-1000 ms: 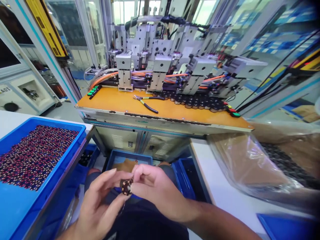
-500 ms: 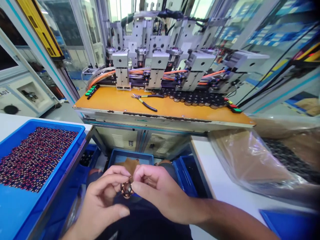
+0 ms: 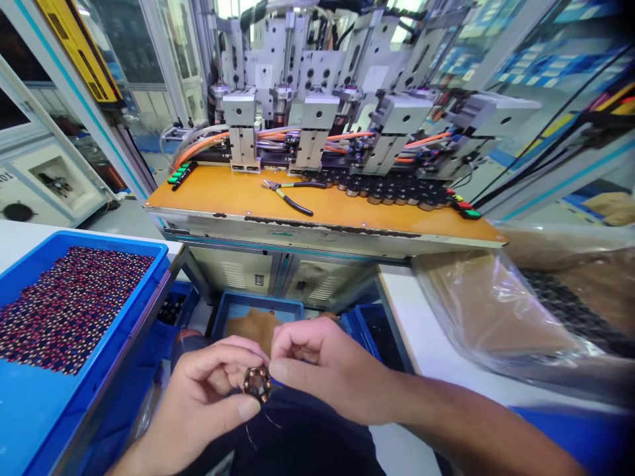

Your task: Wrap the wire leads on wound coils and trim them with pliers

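A small round stator (image 3: 264, 394) with copper windings is pinched in my left hand (image 3: 211, 390), thumb below and fingers behind its rim. Its round face tilts toward the camera, and thin wire ends (image 3: 251, 436) dangle beneath it. Just to the right, my right hand (image 3: 317, 370) has its thumb and forefinger pressed together close by the stator's upper edge. Whatever lies between those fingertips, perhaps a fine wire, is too small to make out.
At left stands a blue tray (image 3: 163, 261) of many small red-and-copper parts. Cutting pliers (image 3: 292, 201) and black round parts (image 3: 387, 190) lie on the orange machine table (image 3: 223, 198). A clear plastic bag (image 3: 496, 311) rests at right; a blue bin (image 3: 288, 305) sits below.
The stator has turned and sits lower, with my left thumb now closed on its edge. Wire ends now show beneath it. My right fingertips have shifted slightly right.
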A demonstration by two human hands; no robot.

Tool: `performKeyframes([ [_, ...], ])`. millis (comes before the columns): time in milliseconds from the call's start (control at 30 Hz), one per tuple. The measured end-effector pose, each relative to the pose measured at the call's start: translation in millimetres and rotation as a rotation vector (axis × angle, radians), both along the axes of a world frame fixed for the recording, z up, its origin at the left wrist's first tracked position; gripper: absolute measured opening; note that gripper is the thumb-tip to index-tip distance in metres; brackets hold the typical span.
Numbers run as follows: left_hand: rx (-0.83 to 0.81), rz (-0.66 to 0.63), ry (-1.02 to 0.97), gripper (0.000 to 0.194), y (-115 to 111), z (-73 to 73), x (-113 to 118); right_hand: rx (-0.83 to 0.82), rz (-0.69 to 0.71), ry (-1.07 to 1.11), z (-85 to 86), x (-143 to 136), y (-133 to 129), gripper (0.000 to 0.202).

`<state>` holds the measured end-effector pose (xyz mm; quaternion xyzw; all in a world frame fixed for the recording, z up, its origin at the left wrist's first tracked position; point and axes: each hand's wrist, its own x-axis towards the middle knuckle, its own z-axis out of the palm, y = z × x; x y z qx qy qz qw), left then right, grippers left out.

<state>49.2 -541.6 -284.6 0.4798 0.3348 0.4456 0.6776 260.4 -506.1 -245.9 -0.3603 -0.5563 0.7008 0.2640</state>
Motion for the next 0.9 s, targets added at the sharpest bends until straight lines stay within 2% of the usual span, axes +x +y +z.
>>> performKeyframes([
  [100, -0.051, -0.019, -0.049, 0.025, -1.5, 1.6, -2.1, 0.028, 0.045, -0.100, 0.6, 8.7, 4.6, 0.018],
  [167, -0.077, -0.058, -0.079, 0.025, -2.0, 2.8, -3.5, 0.109, 0.094, -0.149, 3.3, 14.3, 12.0, 0.016],
  [233, -0.101, -0.106, -0.078, 0.025, -1.7, 4.8, -3.5, 0.259, 0.128, -0.118, 7.1, 14.5, 20.7, 0.014],
  [333, -0.139, -0.175, -0.061, 0.022, -0.6, 8.7, -0.5, 0.466, 0.231, 0.002, 10.3, 3.1, 31.3, 0.025],
  [433, -0.175, -0.215, -0.072, 0.018, -0.3, 11.6, 2.9, 0.516, 0.329, 0.078, 8.1, -11.4, 34.7, 0.011],
  [500, -0.185, -0.200, -0.082, 0.020, -1.3, 11.4, 3.3, 0.509, 0.292, 0.066, 6.5, -16.6, 31.7, 0.010],
  [567, -0.165, -0.147, -0.071, 0.026, -2.9, 8.9, 1.7, 0.472, 0.192, 0.003, 6.7, -17.0, 25.5, 0.015],
  [700, -0.038, 0.012, -0.019, 0.032, -5.0, 1.1, -4.4, 0.279, 0.044, -0.098, 12.7, -10.7, 12.5, 0.017],
  [833, 0.088, 0.074, 0.039, 0.030, -3.6, -0.2, -6.0, 0.077, 0.051, -0.143, 21.9, -6.9, 6.9, 0.014],
  [900, 0.114, 0.069, 0.060, 0.029, -2.7, 1.8, -4.9, 0.047, 0.084, -0.186, 25.8, -6.4, 7.5, 0.010],
])
